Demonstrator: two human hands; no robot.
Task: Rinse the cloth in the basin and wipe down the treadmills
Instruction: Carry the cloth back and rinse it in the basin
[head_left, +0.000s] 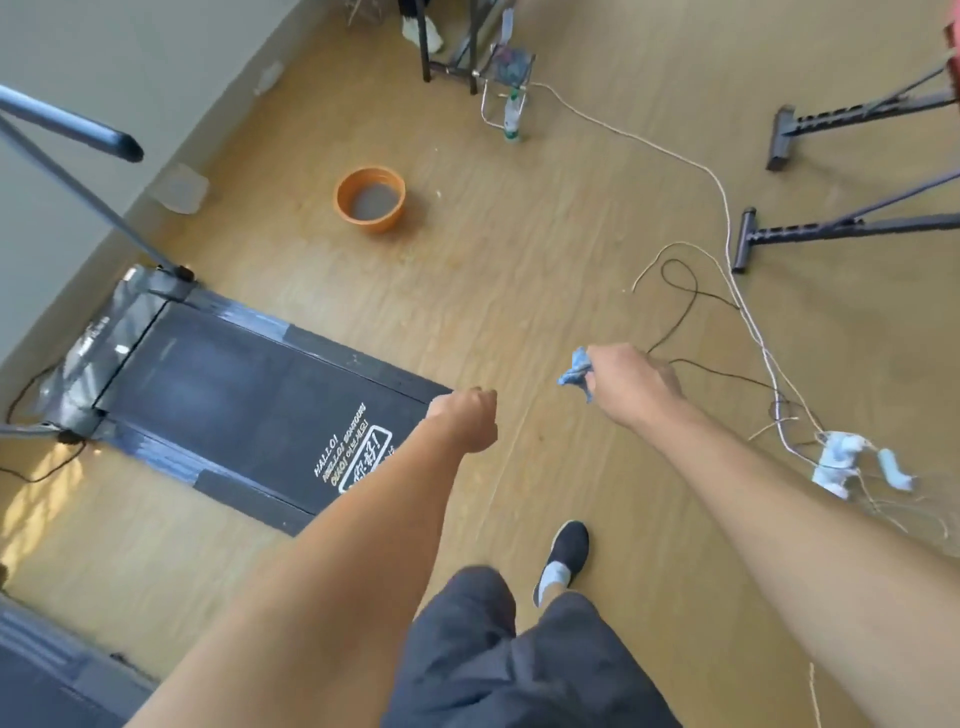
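My right hand (631, 387) grips a small crumpled blue cloth (575, 375) in the air above the wooden floor. My left hand (465, 418) is curled into a fist with nothing in it, hovering over the rear corner of a black treadmill (234, 395) that lies flat at the left. An orange basin (370, 198) holding cloudy water stands on the floor farther ahead, well beyond both hands. The edge of a second treadmill (47, 670) shows at the bottom left.
Loose cables (737, 291) snake across the floor at the right toward a white power strip (841, 462). Black equipment legs (831, 228) stand at the far right. A spray bottle (511, 117) and a metal stand are at the top. The wall runs along the left.
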